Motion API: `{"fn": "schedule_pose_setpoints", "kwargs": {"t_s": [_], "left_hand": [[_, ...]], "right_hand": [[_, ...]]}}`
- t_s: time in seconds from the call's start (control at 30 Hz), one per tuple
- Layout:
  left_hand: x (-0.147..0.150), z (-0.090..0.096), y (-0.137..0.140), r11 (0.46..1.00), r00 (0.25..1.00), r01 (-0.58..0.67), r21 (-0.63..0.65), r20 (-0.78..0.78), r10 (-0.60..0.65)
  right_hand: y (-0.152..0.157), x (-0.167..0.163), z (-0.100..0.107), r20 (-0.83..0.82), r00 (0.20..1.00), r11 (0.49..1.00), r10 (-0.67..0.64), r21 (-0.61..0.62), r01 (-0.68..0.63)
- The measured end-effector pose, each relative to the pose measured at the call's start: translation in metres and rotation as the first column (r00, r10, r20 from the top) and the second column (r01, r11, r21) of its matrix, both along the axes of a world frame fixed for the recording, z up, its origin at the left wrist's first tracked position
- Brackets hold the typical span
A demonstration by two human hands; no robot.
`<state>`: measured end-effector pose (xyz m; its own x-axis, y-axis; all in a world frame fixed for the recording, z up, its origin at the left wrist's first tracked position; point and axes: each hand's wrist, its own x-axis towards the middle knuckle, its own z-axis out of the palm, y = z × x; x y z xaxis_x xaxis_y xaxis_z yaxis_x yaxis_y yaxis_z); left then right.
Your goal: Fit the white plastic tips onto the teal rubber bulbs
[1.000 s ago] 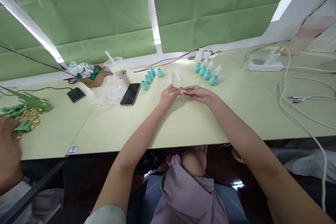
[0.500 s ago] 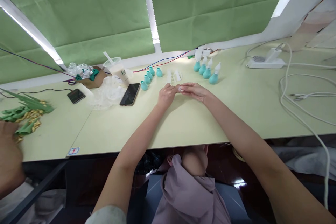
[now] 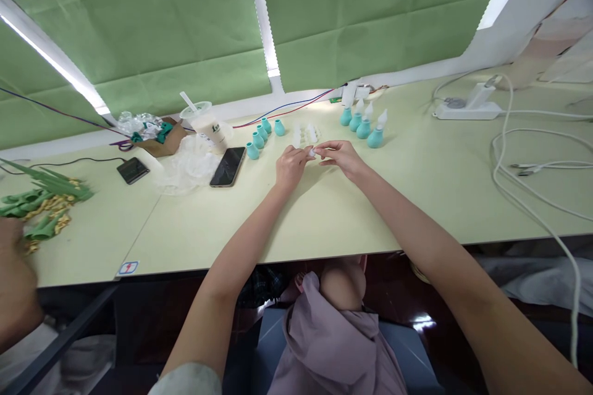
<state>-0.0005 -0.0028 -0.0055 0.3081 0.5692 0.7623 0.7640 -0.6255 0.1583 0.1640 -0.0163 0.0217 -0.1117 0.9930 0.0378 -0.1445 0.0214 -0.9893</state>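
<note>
My left hand (image 3: 291, 165) and my right hand (image 3: 341, 157) meet above the table, fingertips pinched on a small whitish piece (image 3: 312, 152). Its exact kind is too small to make out. Just beyond my fingers lie small white translucent parts (image 3: 311, 133) in short rows. To their left stand several teal bulbs (image 3: 258, 139) with open tops, one of them, a single teal bulb (image 3: 279, 128), set apart. At the right are several teal bulbs with white pointed tips (image 3: 375, 136), all upright.
A black phone (image 3: 228, 166), a drink cup (image 3: 209, 126) with a straw, crumpled plastic (image 3: 188, 166) and a cardboard box (image 3: 165, 139) stand left. A white power strip (image 3: 467, 111) and looping cables lie right. Another person's hand (image 3: 16, 259) is near green-yellow pieces (image 3: 49, 222) at far left.
My right hand's fingers have shifted and opened slightly around the small whitish piece, which shows a little more. The view has drifted slightly. The bulbs stand as before.
</note>
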Motion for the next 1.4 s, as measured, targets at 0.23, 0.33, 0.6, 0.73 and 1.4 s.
{"fn": "schedule_pose_setpoints", "kwargs": {"t_s": [0.23, 0.33, 0.6, 0.73, 1.4], "left_hand": [[0.0, 0.002, -0.001, 0.998, 0.997, -0.036, -0.047, -0.066, 0.033], [0.0, 0.004, -0.002, 0.997, 0.996, -0.049, -0.055, -0.078, 0.044], [-0.002, -0.001, 0.0, 1.0, 0.999, -0.005, 0.015, -0.035, 0.006], [-0.005, -0.006, 0.004, 0.998, 0.997, 0.005, 0.06, -0.073, -0.001], [-0.003, -0.007, 0.002, 0.989, 0.994, 0.059, 0.133, -0.098, -0.047]], "right_hand": [[0.0, -0.001, -0.001, 0.025, 0.999, 0.999, -0.038, -0.006, 0.038], [0.001, -0.002, -0.002, 0.012, 0.999, 0.999, -0.047, -0.001, 0.047], [0.001, -0.005, -0.002, 0.079, 0.992, 0.995, -0.094, 0.043, 0.09], [0.002, -0.004, -0.007, 0.044, 0.999, 1.0, -0.024, -0.013, 0.024], [0.006, 0.009, -0.011, -0.186, 0.969, 0.953, 0.163, -0.225, -0.203]]}}
